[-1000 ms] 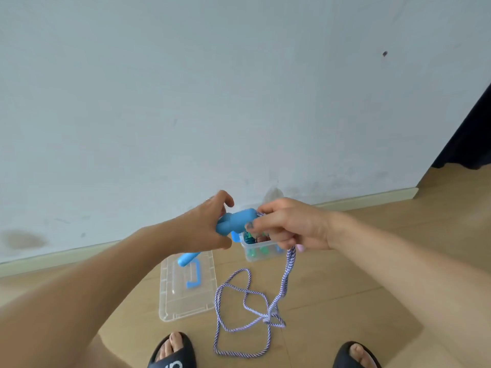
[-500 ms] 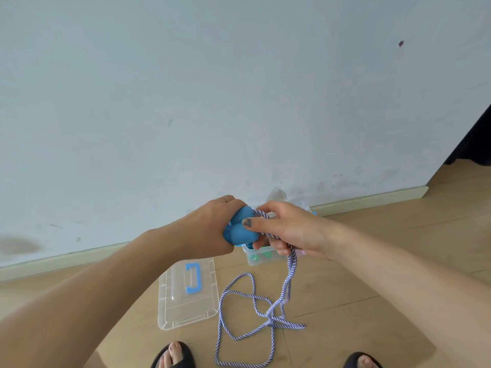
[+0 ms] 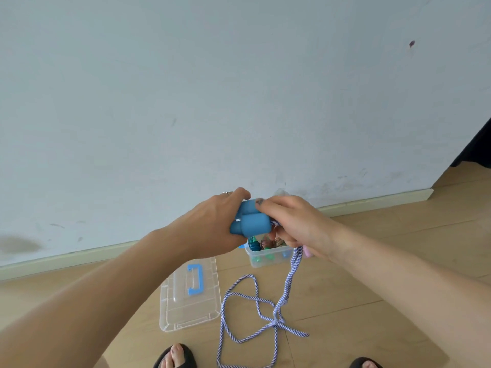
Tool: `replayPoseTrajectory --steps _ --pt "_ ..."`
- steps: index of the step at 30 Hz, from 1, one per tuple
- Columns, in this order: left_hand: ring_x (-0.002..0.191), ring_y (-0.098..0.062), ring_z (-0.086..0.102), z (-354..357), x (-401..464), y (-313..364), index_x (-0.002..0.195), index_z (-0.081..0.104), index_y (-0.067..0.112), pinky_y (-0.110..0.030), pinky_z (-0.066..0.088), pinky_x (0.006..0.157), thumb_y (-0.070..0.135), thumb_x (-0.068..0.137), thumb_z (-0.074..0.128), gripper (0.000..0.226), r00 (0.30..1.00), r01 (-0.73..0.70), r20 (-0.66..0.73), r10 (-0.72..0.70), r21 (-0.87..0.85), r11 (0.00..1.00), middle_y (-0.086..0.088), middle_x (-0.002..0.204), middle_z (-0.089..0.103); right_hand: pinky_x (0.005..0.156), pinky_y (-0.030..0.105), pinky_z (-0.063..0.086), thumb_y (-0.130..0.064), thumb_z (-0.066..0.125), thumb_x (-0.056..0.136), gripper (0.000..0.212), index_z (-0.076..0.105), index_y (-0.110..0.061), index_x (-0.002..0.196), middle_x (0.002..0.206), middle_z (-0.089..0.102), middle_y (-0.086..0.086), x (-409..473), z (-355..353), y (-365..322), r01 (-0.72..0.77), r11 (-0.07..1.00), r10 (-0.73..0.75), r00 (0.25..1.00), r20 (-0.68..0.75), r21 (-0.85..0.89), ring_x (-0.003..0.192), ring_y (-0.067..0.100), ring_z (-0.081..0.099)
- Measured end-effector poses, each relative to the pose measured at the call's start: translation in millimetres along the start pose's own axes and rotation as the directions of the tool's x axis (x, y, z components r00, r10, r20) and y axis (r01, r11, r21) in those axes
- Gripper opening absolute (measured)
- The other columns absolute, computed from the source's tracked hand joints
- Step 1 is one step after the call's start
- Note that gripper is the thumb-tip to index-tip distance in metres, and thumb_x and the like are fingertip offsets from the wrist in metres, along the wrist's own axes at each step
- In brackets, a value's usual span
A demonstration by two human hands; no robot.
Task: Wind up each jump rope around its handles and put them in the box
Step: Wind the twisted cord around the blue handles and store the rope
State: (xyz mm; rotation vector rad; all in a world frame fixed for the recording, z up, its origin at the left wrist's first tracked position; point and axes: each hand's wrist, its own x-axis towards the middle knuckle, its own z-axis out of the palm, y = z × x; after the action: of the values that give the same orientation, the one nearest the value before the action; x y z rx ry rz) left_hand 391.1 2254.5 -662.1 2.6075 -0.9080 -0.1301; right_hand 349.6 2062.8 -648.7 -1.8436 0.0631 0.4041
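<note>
My left hand (image 3: 212, 229) grips two blue jump rope handles (image 3: 251, 221) held side by side, their ends pointing toward me. My right hand (image 3: 295, 224) holds the blue-and-white braided rope (image 3: 288, 285) close to the handles, thumb resting on the upper handle. The rope hangs down from my right hand and lies in tangled loops on the wooden floor. Below my hands, next to the wall, stands a small clear plastic box (image 3: 268, 260) with colourful items inside, partly hidden by my hands.
The box's clear lid (image 3: 190, 294) with a blue handle lies flat on the floor left of the rope. My feet in black sandals (image 3: 174, 357) show at the bottom edge. A pale wall and skirting board run behind; a dark opening sits at far right.
The handles turned from pointing sideways to pointing end-on toward me. My right hand moved up over the handles with the rope, and the loops on the floor shifted slightly.
</note>
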Motion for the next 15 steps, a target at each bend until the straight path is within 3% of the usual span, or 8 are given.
replayPoseTrajectory --steps 4,10,15 --pt "0.066 -0.018 0.056 -4.3 -2.1 -4.8 0.087 0.043 0.025 -0.029 0.041 0.055 0.045 0.088 0.055 0.024 0.989 0.144 0.011 -0.148 0.172 0.975 0.005 0.076 0.056 0.032 0.013 0.026 -0.040 0.047 0.102 0.041 0.061 -0.001 0.100 0.055 0.053 0.001 -1.1 -7.9 -3.7 -0.007 1.000 0.006 0.999 -0.038 -0.017 0.037 0.010 0.025" --pt "0.060 -0.019 0.053 -11.6 -2.5 -3.7 0.083 0.042 0.024 -0.029 0.040 0.052 0.035 0.087 0.052 0.016 0.993 0.117 -0.032 -0.113 0.233 0.965 0.004 0.070 0.054 0.040 0.020 0.029 -0.050 0.047 0.100 0.047 0.063 -0.005 0.097 0.057 0.052 -0.005 3.6 -8.5 2.3 0.082 0.994 -0.090 0.991 -0.104 -0.075 0.051 0.015 0.040" --pt "0.059 -0.017 0.050 -9.7 -4.1 -9.3 0.080 0.044 0.022 -0.025 0.036 0.050 0.031 0.084 0.057 0.016 0.988 0.144 -0.071 -0.135 0.138 0.980 0.002 0.070 0.054 0.041 0.019 0.030 -0.044 0.049 0.101 0.046 0.057 -0.001 0.086 0.056 0.047 -0.006 4.8 -7.4 -0.3 0.141 0.986 -0.154 0.977 -0.150 -0.093 0.040 0.006 0.035"
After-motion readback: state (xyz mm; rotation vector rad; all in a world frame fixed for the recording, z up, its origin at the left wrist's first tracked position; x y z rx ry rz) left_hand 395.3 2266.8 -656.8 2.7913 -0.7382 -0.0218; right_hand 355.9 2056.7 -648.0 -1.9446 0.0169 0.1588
